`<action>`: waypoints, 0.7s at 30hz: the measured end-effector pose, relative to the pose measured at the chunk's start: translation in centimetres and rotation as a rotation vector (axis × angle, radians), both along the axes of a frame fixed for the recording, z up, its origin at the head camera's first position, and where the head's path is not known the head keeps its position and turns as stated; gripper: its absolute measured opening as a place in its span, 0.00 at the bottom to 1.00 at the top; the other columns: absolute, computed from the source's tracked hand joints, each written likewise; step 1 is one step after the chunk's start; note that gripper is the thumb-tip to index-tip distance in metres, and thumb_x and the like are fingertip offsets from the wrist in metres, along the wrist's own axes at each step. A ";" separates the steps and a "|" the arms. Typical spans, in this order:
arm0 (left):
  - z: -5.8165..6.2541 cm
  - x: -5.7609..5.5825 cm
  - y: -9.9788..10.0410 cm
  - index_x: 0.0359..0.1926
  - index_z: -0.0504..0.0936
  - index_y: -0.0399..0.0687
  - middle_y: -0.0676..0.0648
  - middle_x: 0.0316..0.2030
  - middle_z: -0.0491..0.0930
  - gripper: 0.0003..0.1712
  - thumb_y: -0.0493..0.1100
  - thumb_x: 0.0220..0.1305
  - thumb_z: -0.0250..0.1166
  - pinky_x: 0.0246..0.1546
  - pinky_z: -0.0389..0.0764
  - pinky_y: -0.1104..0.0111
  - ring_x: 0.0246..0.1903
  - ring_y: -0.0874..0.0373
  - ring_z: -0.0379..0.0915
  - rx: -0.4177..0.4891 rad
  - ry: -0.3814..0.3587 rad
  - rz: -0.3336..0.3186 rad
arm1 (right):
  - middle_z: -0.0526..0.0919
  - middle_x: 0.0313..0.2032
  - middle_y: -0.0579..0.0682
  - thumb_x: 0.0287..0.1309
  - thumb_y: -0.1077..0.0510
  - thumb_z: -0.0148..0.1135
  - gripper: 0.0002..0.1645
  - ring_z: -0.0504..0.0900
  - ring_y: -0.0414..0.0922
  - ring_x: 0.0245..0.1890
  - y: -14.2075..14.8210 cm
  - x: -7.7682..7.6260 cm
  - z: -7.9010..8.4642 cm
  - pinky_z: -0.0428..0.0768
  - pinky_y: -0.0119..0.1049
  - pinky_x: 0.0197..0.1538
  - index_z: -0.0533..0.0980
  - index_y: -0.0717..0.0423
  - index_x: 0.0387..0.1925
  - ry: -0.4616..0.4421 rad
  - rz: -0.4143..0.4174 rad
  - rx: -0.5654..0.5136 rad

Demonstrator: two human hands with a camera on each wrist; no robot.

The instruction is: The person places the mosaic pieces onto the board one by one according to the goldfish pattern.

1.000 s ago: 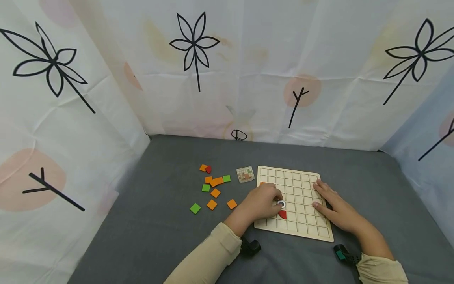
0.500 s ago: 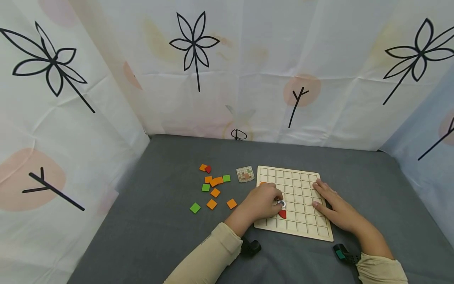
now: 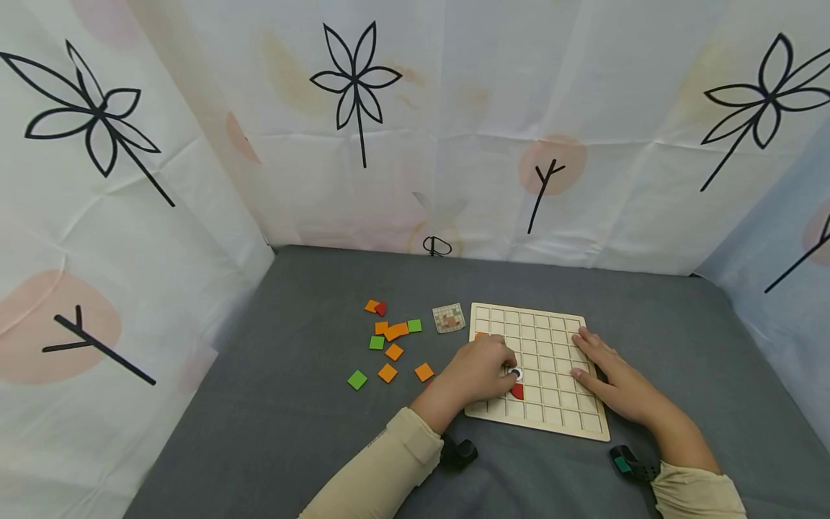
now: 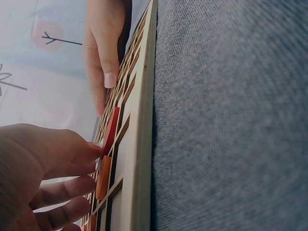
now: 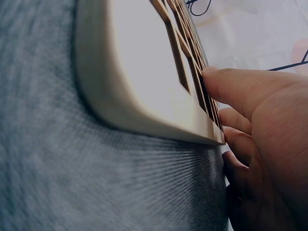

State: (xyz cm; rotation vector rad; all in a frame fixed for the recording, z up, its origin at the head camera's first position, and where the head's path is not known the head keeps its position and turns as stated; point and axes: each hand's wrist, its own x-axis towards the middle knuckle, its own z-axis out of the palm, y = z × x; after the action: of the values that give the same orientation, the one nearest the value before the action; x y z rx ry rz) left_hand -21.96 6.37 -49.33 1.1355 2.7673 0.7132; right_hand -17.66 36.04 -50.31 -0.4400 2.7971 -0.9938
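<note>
My left hand (image 3: 478,367) is over the left part of a pale wooden grid board (image 3: 551,418), thumb and forefinger pinching a small white tile with a dark curved mark (image 3: 516,374). A red tile with a rounded side (image 3: 517,391) lies in the board right beside it. In the left wrist view, the red tile (image 4: 111,131) and an orange tile (image 4: 102,179) sit near the fingertips, the white one mostly hidden. My right hand (image 3: 612,378) rests along the board's right edge, fingers extended, with the thumb (image 5: 226,82) on its top.
Left of the board lie several loose orange tiles (image 3: 424,373), green tiles (image 3: 357,380) and a red piece (image 3: 381,309). A small square card with a printed grid pattern (image 3: 449,318) lies by the board's upper left corner. Patterned cloth walls (image 3: 454,108) enclose the grey tabletop (image 3: 272,404).
The white tile has turned slightly between my left fingers, and its dark mark shows differently. Both hands and the board stay in place.
</note>
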 end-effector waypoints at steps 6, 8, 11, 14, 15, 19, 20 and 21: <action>0.0 -0.1 -0.3 0.49 0.92 0.53 0.54 0.40 0.82 0.10 0.45 0.72 0.69 0.32 0.71 0.79 0.33 0.67 0.70 0.038 -0.014 -0.011 | 0.45 0.84 0.66 0.79 0.48 0.58 0.46 0.41 0.71 0.83 0.0 0.1 -0.1 0.40 0.73 0.80 0.51 0.61 0.84 0.005 0.003 -0.004; 0.1 -0.2 -0.6 0.50 0.92 0.52 0.53 0.42 0.83 0.11 0.45 0.73 0.68 0.34 0.72 0.79 0.35 0.66 0.72 0.054 -0.018 -0.015 | 0.45 0.84 0.66 0.79 0.48 0.58 0.46 0.41 0.71 0.83 0.1 0.1 -0.2 0.39 0.73 0.79 0.51 0.61 0.84 0.005 0.003 -0.008; 0.5 -0.4 -1.2 0.52 0.91 0.50 0.52 0.44 0.83 0.12 0.45 0.74 0.67 0.39 0.76 0.78 0.39 0.64 0.76 0.069 -0.019 -0.018 | 0.45 0.85 0.66 0.79 0.49 0.58 0.46 0.40 0.71 0.84 0.1 0.1 -0.2 0.39 0.73 0.79 0.51 0.61 0.85 0.003 0.000 -0.010; 0.9 -0.6 -2.3 0.53 0.91 0.49 0.51 0.47 0.84 0.13 0.46 0.74 0.67 0.45 0.80 0.76 0.43 0.62 0.78 0.077 -0.019 -0.007 | 0.45 0.85 0.65 0.79 0.48 0.58 0.46 0.40 0.71 0.84 0.1 0.1 -0.2 0.39 0.74 0.79 0.51 0.60 0.85 -0.001 -0.002 -0.006; 1.1 -0.7 -2.8 0.53 0.90 0.49 0.51 0.47 0.84 0.13 0.46 0.74 0.67 0.48 0.80 0.74 0.44 0.61 0.79 0.081 -0.019 0.004 | 0.44 0.85 0.65 0.79 0.48 0.58 0.46 0.40 0.71 0.84 0.1 0.1 -0.2 0.40 0.74 0.79 0.51 0.60 0.85 -0.003 -0.003 -0.004; 1.6 -1.0 -5.1 0.54 0.90 0.48 0.49 0.48 0.85 0.13 0.47 0.74 0.68 0.50 0.82 0.69 0.45 0.58 0.80 0.114 -0.026 0.052 | 0.44 0.85 0.65 0.79 0.47 0.58 0.46 0.40 0.71 0.84 0.0 0.0 -0.2 0.40 0.74 0.79 0.51 0.60 0.85 -0.012 -0.002 -0.002; 1.7 -1.1 -5.7 0.54 0.90 0.48 0.49 0.48 0.85 0.13 0.46 0.74 0.68 0.50 0.83 0.68 0.45 0.58 0.80 0.127 -0.031 0.067 | 0.44 0.85 0.65 0.79 0.47 0.58 0.46 0.40 0.71 0.84 0.0 0.0 -0.1 0.40 0.74 0.79 0.51 0.61 0.85 -0.014 -0.002 -0.002; 1.9 -1.3 -6.4 0.54 0.90 0.47 0.48 0.48 0.85 0.13 0.46 0.74 0.68 0.49 0.83 0.67 0.44 0.56 0.80 0.143 -0.041 0.080 | 0.44 0.85 0.65 0.79 0.47 0.58 0.46 0.40 0.71 0.84 0.0 0.0 -0.1 0.40 0.74 0.79 0.50 0.61 0.85 -0.017 -0.002 -0.001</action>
State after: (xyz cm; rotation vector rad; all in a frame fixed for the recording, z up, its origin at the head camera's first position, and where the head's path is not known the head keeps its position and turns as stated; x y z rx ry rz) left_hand -23.24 -0.08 -47.47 1.0254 2.7796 0.9452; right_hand -17.70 36.07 -50.43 -0.4271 2.7831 -0.9948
